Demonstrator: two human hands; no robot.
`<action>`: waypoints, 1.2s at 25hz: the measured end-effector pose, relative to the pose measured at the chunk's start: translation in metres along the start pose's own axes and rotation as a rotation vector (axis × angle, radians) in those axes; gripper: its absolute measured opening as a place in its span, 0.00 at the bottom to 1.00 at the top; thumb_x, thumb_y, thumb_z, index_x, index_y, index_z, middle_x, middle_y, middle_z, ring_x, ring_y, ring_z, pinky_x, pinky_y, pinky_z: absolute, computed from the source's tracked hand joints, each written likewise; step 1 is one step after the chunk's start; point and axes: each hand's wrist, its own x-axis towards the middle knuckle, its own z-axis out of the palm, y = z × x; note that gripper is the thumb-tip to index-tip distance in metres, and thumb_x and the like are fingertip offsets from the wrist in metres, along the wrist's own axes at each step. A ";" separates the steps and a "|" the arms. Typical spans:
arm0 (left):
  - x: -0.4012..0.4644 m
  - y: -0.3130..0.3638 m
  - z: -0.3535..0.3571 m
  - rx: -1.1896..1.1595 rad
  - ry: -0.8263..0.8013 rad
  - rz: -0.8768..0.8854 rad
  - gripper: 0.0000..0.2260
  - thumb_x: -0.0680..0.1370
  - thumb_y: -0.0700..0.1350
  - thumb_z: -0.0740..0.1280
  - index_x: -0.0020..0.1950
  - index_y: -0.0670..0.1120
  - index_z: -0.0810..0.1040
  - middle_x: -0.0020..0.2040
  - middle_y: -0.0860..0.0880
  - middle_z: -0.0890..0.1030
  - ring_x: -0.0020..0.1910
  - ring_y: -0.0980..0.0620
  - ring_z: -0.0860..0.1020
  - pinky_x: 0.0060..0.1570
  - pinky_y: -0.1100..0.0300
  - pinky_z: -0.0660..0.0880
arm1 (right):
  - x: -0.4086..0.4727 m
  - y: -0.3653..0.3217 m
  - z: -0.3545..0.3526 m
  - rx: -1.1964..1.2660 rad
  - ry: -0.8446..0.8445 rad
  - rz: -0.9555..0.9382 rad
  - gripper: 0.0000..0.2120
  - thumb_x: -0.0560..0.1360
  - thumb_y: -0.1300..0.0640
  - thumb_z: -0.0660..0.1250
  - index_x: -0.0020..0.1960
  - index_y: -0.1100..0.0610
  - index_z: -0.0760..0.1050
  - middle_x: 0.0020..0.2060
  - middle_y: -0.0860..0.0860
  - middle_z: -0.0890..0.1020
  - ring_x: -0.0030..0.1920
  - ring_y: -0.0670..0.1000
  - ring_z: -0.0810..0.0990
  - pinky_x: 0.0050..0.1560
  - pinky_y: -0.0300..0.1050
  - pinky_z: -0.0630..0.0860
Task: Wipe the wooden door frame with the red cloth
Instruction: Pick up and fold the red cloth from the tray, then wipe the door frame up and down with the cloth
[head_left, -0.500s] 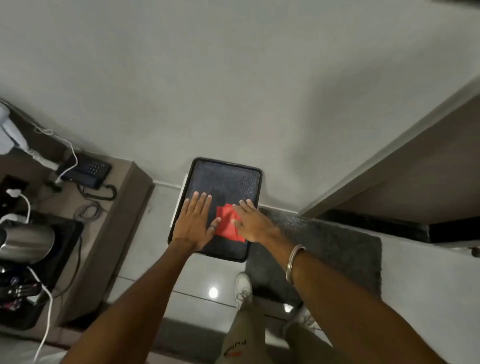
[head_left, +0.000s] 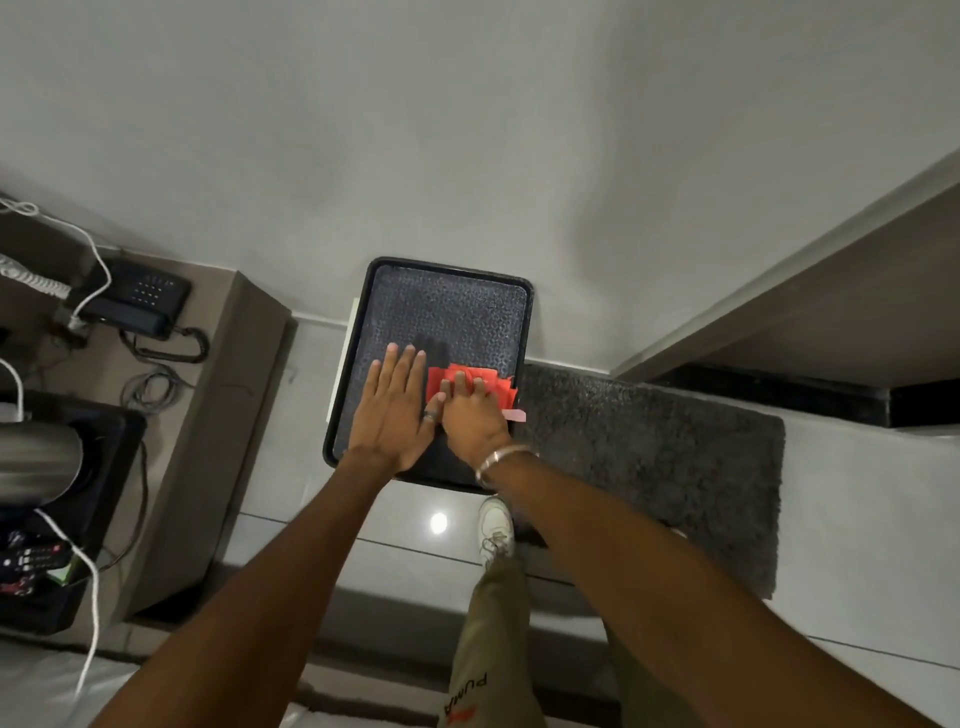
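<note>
A: Where's the red cloth (head_left: 470, 388)?

B: Folded flat on the dark textured tray (head_left: 447, 312), toward its near right corner. Its right edge reaches the tray's rim.

A: And the hands on it?

B: The right hand (head_left: 472, 418) lies palm-down on the cloth's near part, fingers stretched out flat and together, pressing rather than gripping. Red shows beyond the fingertips and out to the right. The left hand (head_left: 392, 410) is spread flat too, palm-down on the bare tray just left of the cloth, its thumb side touching the right hand. It holds nothing.

A: Anything on the wrists?

B: A metal bangle (head_left: 498, 460) on the right wrist.

A: What's around the tray?

B: It leans near the pale wall (head_left: 467, 130). A dark grey mat (head_left: 649, 467) lies just to its right on the floor, and the wooden door frame (head_left: 779, 270) runs up at the right, well apart from the cloth. A low cabinet (head_left: 234, 415) with a black telephone (head_left: 140, 304) stands at the left. A white shoe (head_left: 496, 525) shows below the tray
</note>
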 end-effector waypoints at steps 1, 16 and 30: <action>0.000 0.007 -0.010 -0.022 0.028 0.010 0.31 0.86 0.58 0.47 0.84 0.42 0.50 0.86 0.42 0.50 0.85 0.44 0.43 0.81 0.50 0.37 | 0.001 0.008 -0.017 0.149 0.023 0.008 0.23 0.80 0.58 0.65 0.74 0.62 0.70 0.70 0.65 0.76 0.70 0.65 0.77 0.67 0.59 0.77; 0.030 0.265 -0.238 -0.048 0.580 0.551 0.32 0.84 0.58 0.51 0.84 0.42 0.54 0.85 0.44 0.53 0.85 0.45 0.45 0.84 0.49 0.44 | -0.247 0.234 -0.178 2.034 0.944 0.867 0.18 0.81 0.70 0.58 0.67 0.64 0.79 0.51 0.59 0.84 0.50 0.61 0.83 0.45 0.49 0.82; 0.043 0.449 -0.428 0.076 1.120 0.850 0.30 0.84 0.54 0.60 0.83 0.45 0.58 0.85 0.43 0.56 0.85 0.48 0.46 0.84 0.52 0.41 | -0.263 0.367 -0.316 0.147 1.588 0.216 0.37 0.81 0.46 0.65 0.84 0.56 0.53 0.85 0.55 0.53 0.86 0.62 0.50 0.85 0.61 0.40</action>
